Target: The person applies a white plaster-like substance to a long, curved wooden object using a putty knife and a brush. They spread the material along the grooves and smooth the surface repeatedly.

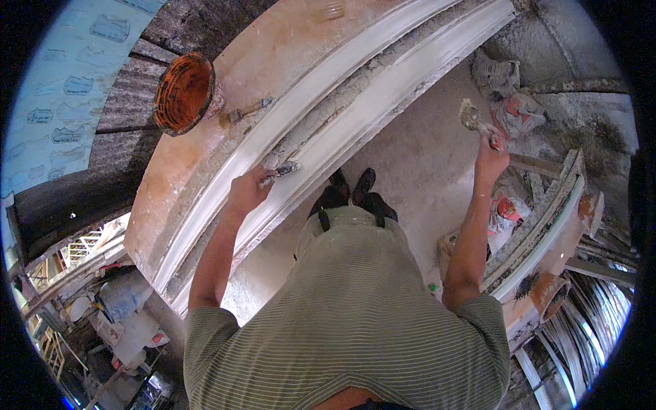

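Two long white plaster mouldings [369, 109] curve across the brown tabletop [171, 164], with a rough grey channel between them. Over the nearer moulding, my left hand [247, 191] is closed round a small plaster-smeared hand tool [283, 168]. Its exact kind cannot be made out. A pale lump [270, 162] shows beside its head. Out to the right, away from the table, my right hand [492, 158] grips a brush [470, 115] by the handle. Whitish plaster cakes its bristles, which point up and away from me.
An orange bucket [184, 93] with a dark, crusted rim stands on the table's far left, near another brush [250, 109]. Stained bags [517, 116] lie on the right. A second curved piece [540, 239] rests on a wooden frame there. My shoes [364, 183] are close to the table edge.
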{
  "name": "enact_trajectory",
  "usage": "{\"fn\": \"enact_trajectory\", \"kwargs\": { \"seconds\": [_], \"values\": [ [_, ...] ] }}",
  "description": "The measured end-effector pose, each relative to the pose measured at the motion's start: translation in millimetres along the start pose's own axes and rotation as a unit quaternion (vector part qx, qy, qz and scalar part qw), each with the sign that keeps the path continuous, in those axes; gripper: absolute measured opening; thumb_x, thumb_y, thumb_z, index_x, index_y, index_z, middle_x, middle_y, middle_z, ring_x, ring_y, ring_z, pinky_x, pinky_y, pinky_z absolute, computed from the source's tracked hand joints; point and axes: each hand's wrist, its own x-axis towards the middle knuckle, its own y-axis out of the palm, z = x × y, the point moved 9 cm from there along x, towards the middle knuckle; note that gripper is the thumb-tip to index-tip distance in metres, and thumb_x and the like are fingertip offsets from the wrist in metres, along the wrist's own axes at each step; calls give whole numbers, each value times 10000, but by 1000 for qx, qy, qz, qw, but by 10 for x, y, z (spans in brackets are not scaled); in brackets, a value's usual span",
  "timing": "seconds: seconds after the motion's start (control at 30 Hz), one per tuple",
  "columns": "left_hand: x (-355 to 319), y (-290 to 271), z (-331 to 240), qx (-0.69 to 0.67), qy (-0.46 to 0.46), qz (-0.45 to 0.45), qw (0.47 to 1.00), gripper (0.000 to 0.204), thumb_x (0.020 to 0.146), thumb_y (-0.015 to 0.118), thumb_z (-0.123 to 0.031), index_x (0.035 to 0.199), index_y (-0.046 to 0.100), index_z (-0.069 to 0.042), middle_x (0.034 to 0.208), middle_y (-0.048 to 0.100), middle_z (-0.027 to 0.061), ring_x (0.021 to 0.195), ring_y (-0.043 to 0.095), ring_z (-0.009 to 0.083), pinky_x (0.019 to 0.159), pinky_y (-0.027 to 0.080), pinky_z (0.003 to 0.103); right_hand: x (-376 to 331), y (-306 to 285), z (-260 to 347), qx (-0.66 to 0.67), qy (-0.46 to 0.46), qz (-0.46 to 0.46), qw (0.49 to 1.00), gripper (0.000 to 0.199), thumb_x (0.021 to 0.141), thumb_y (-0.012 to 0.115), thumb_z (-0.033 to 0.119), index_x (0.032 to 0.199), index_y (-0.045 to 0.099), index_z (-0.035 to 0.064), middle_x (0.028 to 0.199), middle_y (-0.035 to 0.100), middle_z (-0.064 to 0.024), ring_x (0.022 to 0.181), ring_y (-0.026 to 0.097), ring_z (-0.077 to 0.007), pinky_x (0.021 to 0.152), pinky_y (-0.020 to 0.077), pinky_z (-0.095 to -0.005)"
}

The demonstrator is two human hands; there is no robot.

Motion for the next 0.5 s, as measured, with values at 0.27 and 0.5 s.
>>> {"fn": "enact_trajectory", "kwargs": {
  "seconds": [0.27, 0.5],
  "values": [
    [52, 92, 208, -54, -4, 27, 998, 264, 875, 690, -273, 1107, 717, -149, 1094, 702, 109, 990, 673, 329, 853, 539, 415, -799, 121, -376, 103, 148, 29, 983, 231, 863, 747, 144, 1013, 721, -29, 844, 717, -62, 740, 617, -114, 689, 505, -312],
    [806, 76, -273, -52, 88, 3, 995, 268, 879, 686, -286, 1097, 722, -136, 1025, 709, 121, 951, 682, 326, 830, 543, 423, -808, 260, 282, 172, 152, 71, 971, 203, 863, 750, 155, 1009, 742, 14, 848, 720, -56, 768, 620, -109, 714, 508, -310]
  ]
}}
